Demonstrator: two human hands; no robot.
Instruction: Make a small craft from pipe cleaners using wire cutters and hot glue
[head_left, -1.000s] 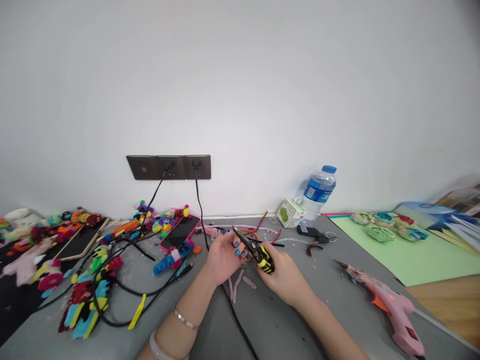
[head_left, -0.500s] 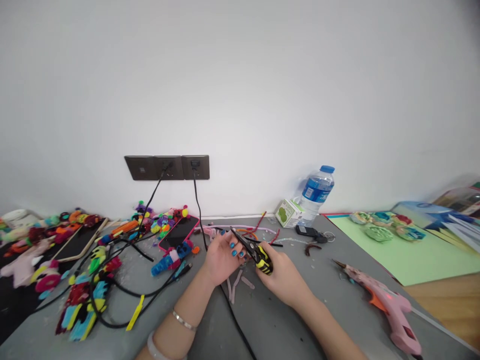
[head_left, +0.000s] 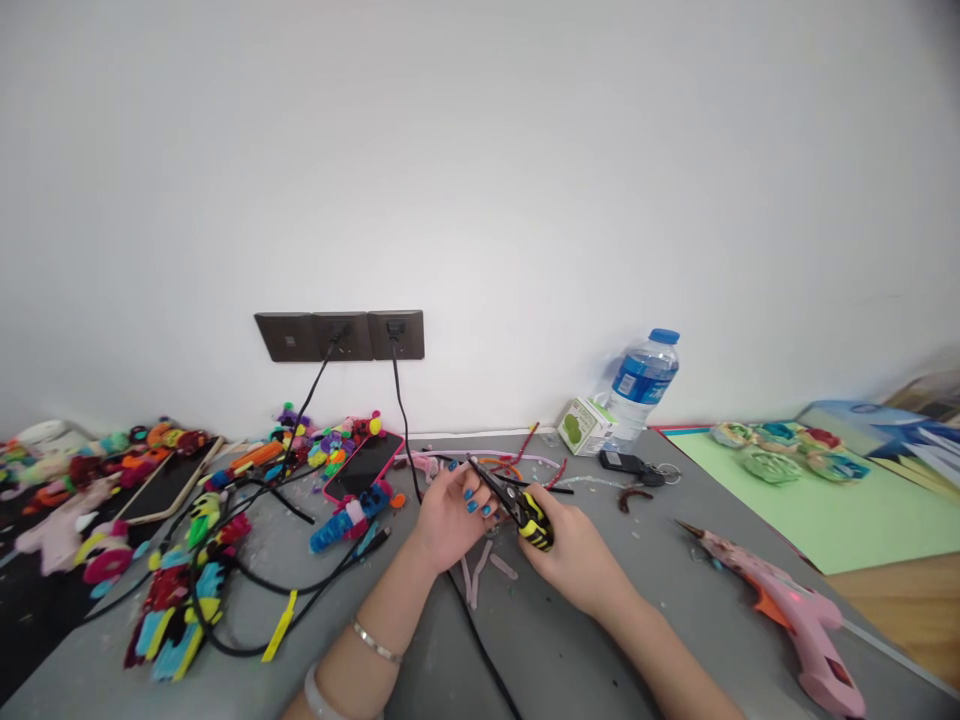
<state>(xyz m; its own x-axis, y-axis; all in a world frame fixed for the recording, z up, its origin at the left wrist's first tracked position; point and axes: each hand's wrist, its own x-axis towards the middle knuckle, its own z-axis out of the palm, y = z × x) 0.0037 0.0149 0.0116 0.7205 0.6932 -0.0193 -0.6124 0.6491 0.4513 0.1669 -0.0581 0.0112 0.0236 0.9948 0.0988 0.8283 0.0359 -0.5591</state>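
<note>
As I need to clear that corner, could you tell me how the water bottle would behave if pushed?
The bottle stands upright, tall and narrow, so a push near its cap would probably tip it. Being round, it would likely roll. The box beside it might block one side.

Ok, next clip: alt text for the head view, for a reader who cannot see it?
Over a grey table, the person's right hand grips yellow-and-black pliers, their tip beside the left hand. Colourful pipe-cleaner figures and a phone lie to the left; a pink glue gun and a water bottle to the right.
</note>
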